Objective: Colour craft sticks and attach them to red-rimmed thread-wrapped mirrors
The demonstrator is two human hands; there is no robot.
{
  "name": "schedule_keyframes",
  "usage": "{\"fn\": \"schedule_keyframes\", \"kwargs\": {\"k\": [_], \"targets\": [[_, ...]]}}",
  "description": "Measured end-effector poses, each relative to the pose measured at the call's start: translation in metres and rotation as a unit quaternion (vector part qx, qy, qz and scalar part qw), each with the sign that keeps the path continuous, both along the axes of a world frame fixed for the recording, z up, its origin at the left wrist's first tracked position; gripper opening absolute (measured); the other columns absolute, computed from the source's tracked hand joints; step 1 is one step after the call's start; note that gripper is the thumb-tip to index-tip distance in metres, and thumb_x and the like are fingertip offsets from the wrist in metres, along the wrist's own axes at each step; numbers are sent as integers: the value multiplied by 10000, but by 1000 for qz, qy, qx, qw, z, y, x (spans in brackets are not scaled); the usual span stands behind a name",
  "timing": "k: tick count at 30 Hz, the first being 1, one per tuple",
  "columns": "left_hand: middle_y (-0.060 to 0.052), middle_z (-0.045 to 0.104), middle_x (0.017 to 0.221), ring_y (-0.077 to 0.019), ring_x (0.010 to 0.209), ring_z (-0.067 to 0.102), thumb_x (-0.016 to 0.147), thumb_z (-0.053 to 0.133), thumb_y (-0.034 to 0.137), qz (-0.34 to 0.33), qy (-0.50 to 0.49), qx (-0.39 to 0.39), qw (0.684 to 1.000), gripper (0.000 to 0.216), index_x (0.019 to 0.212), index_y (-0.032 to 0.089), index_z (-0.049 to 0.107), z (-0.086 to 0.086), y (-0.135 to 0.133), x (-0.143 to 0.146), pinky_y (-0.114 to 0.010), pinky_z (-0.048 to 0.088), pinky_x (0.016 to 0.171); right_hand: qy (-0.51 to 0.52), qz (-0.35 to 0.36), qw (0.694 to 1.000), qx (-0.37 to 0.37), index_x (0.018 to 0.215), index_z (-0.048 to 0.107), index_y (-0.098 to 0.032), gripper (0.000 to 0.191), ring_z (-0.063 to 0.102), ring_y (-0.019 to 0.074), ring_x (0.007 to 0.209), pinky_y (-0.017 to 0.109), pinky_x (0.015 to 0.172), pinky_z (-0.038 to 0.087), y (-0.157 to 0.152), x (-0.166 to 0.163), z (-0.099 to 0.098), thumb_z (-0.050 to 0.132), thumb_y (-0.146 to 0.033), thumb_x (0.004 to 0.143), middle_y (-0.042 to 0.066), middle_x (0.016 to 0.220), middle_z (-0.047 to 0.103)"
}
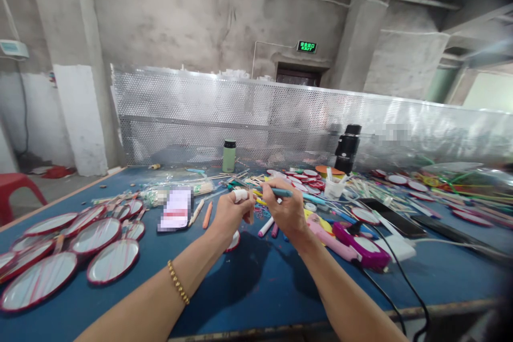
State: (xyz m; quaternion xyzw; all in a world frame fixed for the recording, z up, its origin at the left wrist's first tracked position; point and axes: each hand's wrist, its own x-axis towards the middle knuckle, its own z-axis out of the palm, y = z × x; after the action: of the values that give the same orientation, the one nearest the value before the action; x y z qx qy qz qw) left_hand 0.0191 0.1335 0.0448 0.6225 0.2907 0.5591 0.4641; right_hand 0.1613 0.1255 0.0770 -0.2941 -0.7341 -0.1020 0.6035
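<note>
My left hand [229, 215] is closed on a flat wooden stick [251, 204], which stands upright between the fingertips. White wrapping [240, 195] covers one finger. Below this hand, part of a small red-rimmed disc [233, 241] shows; I cannot tell whether it joins the stick. A blue-grey pen [280, 192] is gripped in my right hand [287, 212], its tip pointing left towards the stick. Both hands are above the blue table [244, 299]. Markers [266, 226] lie beneath and between them.
Red-rimmed white discs [105, 261] with wooden handles pile up at left, near a phone [176, 209]. To the right lie a pink-and-purple tool [363, 246], cables and a dark phone [393, 217]. A green bottle [229, 156] and black flask [348, 148] stand before the perforated metal screen [192, 112].
</note>
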Motion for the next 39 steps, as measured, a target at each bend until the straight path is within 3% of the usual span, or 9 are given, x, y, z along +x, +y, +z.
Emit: {"fn": "schedule_keyframes", "kwargs": {"k": [39], "targets": [[80,536,563,-78,467,511,939,636,322,-5,-3,-4,1000,297,703,149,583,1,-2,0,-224,463,502,-10,-4,1000,-21,686,600,-200,242,505,129,551,266,570,409,-1,0,0,528,-228,916,-13,612,584]]}}
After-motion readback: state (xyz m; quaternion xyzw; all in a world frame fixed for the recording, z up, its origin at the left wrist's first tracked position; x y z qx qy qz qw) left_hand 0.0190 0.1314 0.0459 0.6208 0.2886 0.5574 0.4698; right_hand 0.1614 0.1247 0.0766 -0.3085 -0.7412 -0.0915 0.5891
